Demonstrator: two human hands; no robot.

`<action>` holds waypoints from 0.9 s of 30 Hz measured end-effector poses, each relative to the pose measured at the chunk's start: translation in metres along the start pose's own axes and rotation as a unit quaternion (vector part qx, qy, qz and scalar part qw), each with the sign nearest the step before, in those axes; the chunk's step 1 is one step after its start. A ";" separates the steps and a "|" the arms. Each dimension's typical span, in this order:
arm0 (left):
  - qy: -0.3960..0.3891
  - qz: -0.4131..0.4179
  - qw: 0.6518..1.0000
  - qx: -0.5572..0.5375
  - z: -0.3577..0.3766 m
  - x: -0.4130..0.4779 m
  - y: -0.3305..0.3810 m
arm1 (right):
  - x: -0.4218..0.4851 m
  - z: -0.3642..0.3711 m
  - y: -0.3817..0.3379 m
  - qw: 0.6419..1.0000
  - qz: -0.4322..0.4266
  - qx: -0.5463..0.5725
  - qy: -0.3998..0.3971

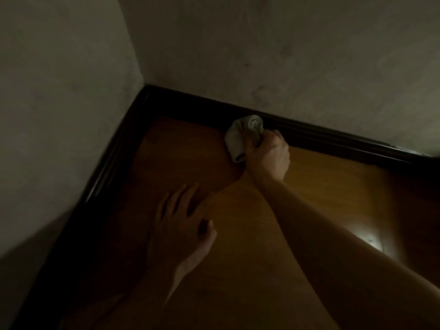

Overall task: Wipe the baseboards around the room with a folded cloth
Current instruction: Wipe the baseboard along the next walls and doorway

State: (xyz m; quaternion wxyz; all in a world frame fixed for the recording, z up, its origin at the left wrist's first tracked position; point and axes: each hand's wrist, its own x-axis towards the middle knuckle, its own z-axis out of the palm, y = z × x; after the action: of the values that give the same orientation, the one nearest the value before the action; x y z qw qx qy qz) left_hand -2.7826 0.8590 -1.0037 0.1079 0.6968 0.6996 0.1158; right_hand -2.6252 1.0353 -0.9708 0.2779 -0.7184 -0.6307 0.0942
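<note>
Grey-green cloth [245, 136], bunched and folded into a wad, sits in the right hand [267, 154] at the far side of the scene, pressed against the dark baseboard [333, 139] that runs along the far wall [285, 55]. Fingers of that hand curl tightly around the cloth, closed in a fist, with the knuckles toward the baseboard and the loose end of the cloth hanging out to the left, just above the floor [309, 186]. No writing, brand or label can be read anywhere on the cloth, the walls or the boards

Nearer and to the left, the left hand [183, 225] lies palm down on the brown wooden floor, its fingers [190, 196] stretched out and slightly spread, pointing toward the far wall, the thumb out to the right. It holds nothing. The two hands are well apart

A second stretch of the same dark baseboard runs along the left wall [59, 103] and meets the far one in the corner [147, 89], left of the cloth. A bright patch of reflected light [366, 236] shows on the floor to the right of the right forearm
</note>
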 end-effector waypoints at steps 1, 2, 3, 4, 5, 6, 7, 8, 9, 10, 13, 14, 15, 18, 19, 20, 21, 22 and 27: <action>-0.002 0.000 1.000 -0.002 -0.001 0.000 0.001 | 0.001 0.001 -0.002 1.000 -0.009 -0.002 -0.009; -0.002 0.001 1.000 -0.007 -0.001 0.001 0.002 | 0.002 0.000 -0.001 1.000 -0.010 -0.006 -0.010; 0.003 0.003 1.000 -0.012 -0.001 0.001 0.002 | 0.002 -0.002 0.002 1.000 -0.002 -0.005 -0.001; 0.009 0.008 1.000 -0.016 0.000 0.000 0.000 | 0.002 -0.004 0.007 1.000 0.014 0.001 0.015; 0.015 0.015 1.000 -0.021 0.001 0.000 -0.002 | 0.000 -0.007 0.011 0.999 0.032 0.006 0.031; 0.020 0.020 0.999 -0.026 0.002 -0.001 -0.002 | -0.001 -0.009 0.015 0.998 0.043 0.009 0.040; 0.021 0.023 0.999 -0.025 0.002 -0.001 -0.003 | -0.003 -0.009 0.015 0.998 0.045 0.013 0.040; 0.019 0.023 0.999 -0.019 0.002 -0.002 -0.003 | -0.005 -0.007 0.013 0.998 0.038 0.017 0.037; 0.017 0.020 0.999 -0.017 0.002 -0.002 -0.002 | -0.004 -0.006 0.010 0.999 0.029 0.017 0.029; 0.017 0.014 1.000 -0.020 0.000 -0.001 0.001 | -0.003 -0.004 0.007 1.000 0.017 0.014 0.017; 0.022 -0.003 0.999 -0.030 -0.003 0.003 0.005 | 0.001 -0.002 0.005 1.000 -0.008 0.008 -0.005; 0.027 -0.002 0.999 -0.032 -0.003 0.005 0.008 | 0.002 -0.004 0.009 1.000 -0.008 0.008 -0.005; 0.028 0.002 0.999 -0.032 -0.003 0.008 0.012 | 0.002 -0.007 0.015 1.000 -0.006 0.007 -0.004; 0.001 0.042 0.999 -0.027 0.000 0.022 0.032 | 0.004 -0.022 0.039 1.000 0.007 -0.009 0.008; -0.014 0.061 0.998 -0.029 0.002 0.027 0.040 | 0.006 -0.029 0.048 1.000 0.016 -0.016 0.015; -0.027 0.075 0.996 -0.035 0.004 0.032 0.048 | 0.008 -0.036 0.058 0.999 0.024 -0.024 0.022; -0.036 0.083 0.995 -0.042 0.006 0.035 0.054 | 0.010 -0.041 0.067 0.999 0.030 -0.031 0.028; -0.038 0.087 0.994 -0.046 0.008 0.037 0.058 | 0.011 -0.046 0.075 0.998 0.034 -0.039 0.032; -0.034 0.093 0.995 -0.023 0.019 0.038 0.061 | 0.013 -0.048 0.081 0.997 0.031 -0.047 0.049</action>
State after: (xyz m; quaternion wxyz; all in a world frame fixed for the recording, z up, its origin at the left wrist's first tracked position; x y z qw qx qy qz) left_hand -2.7187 0.8979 -1.0026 0.1361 0.7598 0.6249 0.1173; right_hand -2.5305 1.0304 -0.9698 0.2717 -0.7533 -0.5978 0.0377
